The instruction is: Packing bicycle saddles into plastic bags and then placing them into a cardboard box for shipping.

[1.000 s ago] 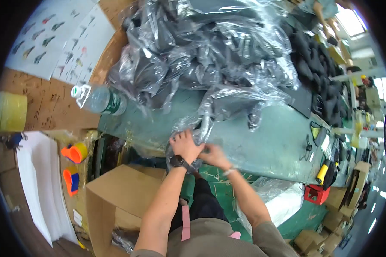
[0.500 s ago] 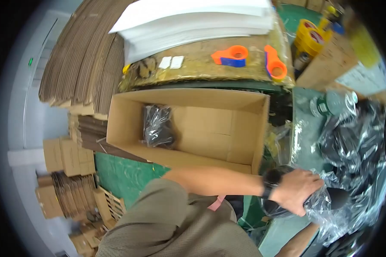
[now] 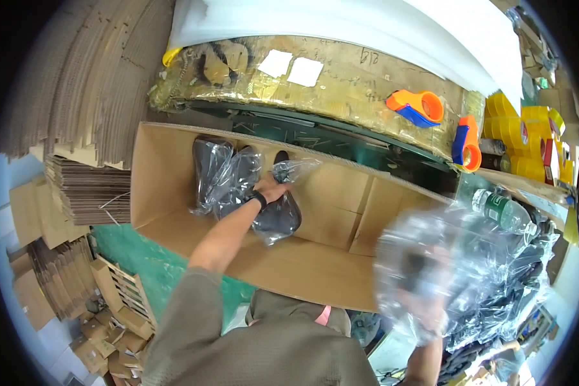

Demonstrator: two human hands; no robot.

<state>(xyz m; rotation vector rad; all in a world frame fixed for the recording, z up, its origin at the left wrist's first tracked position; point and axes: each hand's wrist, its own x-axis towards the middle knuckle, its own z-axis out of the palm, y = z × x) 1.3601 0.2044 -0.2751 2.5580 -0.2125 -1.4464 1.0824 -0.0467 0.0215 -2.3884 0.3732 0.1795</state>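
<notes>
My left hand (image 3: 271, 190) is inside the long open cardboard box (image 3: 315, 273), closed on a dark, elongated piece in clear plastic (image 3: 283, 219). To its left, two similar dark plastic-wrapped pieces (image 3: 211, 168) lie side by side against the box's left end. Past the box's right end, my right hand (image 3: 424, 299) is raised and smeared by motion. It grips a dark bagged piece (image 3: 415, 264), whose loose clear plastic hides most of the fingers and the piece's shape.
Black bagged goods (image 3: 495, 302) and a clear bottle (image 3: 502, 211) lie at the right. Behind the box, a bench (image 3: 354, 71) carries two orange-and-blue tape dispensers (image 3: 421, 108), white cards and white sheets. Yellow tape rolls (image 3: 527, 138) stand far right; flattened cardboard (image 3: 83, 83) is stacked left.
My left hand has moved from the pile at the right into the box, with a dark bagged piece. My right hand has risen with another bagged piece. The view has turned.
</notes>
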